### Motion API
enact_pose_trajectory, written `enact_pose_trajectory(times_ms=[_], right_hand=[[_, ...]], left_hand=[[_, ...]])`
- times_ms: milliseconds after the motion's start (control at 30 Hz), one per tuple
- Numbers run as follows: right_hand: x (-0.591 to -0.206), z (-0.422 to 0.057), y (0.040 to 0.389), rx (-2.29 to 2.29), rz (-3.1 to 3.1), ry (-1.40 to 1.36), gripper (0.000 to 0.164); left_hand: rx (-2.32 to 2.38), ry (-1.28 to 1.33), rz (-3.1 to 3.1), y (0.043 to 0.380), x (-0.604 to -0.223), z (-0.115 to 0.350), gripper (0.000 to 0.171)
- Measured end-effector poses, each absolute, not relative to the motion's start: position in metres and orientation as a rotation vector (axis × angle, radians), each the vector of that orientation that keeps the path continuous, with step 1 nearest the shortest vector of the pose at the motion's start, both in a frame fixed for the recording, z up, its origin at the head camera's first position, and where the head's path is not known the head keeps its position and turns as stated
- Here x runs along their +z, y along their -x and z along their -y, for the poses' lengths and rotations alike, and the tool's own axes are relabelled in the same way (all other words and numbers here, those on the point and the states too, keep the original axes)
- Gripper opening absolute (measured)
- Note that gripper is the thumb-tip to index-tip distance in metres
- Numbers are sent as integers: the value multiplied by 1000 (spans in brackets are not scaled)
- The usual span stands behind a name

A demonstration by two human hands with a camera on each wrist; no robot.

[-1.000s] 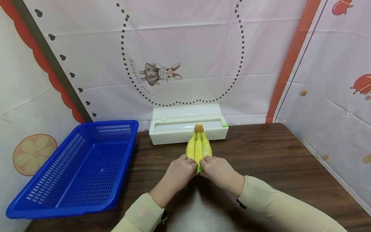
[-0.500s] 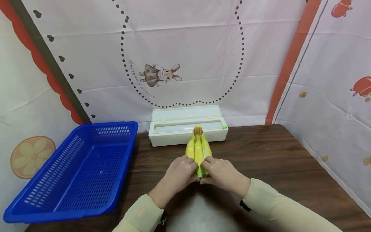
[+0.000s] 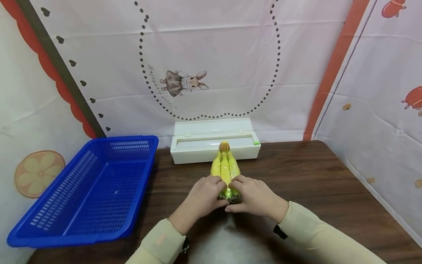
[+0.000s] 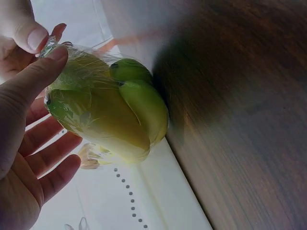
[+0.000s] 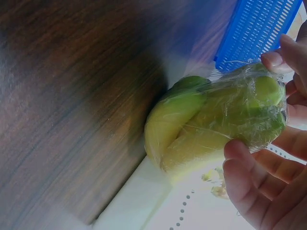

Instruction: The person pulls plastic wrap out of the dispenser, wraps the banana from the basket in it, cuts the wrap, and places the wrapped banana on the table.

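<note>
A bunch of bananas (image 3: 225,168) wrapped in clear cling film (image 4: 84,72) stands in front of me at the middle of the table, stem end away from me. My left hand (image 3: 205,194) holds the near end from the left, its thumb on the gathered film at the greenish tips. From the right, my right hand (image 3: 255,196) grips the same end, thumb (image 5: 238,152) against the film and fingers behind. In the right wrist view the film lies creased over the banana tips. Both hands partly hide the lower bananas in the head view.
A long white box (image 3: 214,155) with its lid raised and a small green piece at its right end stands behind the bananas. At left is a blue perforated plastic basket (image 3: 130,216). Patterned cloth (image 3: 230,73) hangs round the dark wooden table (image 3: 296,176).
Both thumbs have come out from beneath the bananas to the near end. The banana tips have turned up toward me, showing more film-covered green ends. Basket and box stay put.
</note>
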State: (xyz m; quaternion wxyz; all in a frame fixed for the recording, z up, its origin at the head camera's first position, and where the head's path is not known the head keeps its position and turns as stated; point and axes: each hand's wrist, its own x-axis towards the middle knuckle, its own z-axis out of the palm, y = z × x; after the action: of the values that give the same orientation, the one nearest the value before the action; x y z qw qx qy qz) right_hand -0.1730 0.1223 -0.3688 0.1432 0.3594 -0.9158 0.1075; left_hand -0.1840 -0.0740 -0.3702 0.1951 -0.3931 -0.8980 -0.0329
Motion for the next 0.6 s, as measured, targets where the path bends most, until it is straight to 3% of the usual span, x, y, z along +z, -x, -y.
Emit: enact_pose_trajectory(times_ms=[267, 600], right_hand=[[-369, -125, 173, 330, 2685, -1009, 51], [-373, -132, 167, 348, 2669, -810, 72]], left_hand=[[-135, 1107, 2521, 183, -374, 76, 38], [-299, 1034, 2609, 181, -375, 89, 58]])
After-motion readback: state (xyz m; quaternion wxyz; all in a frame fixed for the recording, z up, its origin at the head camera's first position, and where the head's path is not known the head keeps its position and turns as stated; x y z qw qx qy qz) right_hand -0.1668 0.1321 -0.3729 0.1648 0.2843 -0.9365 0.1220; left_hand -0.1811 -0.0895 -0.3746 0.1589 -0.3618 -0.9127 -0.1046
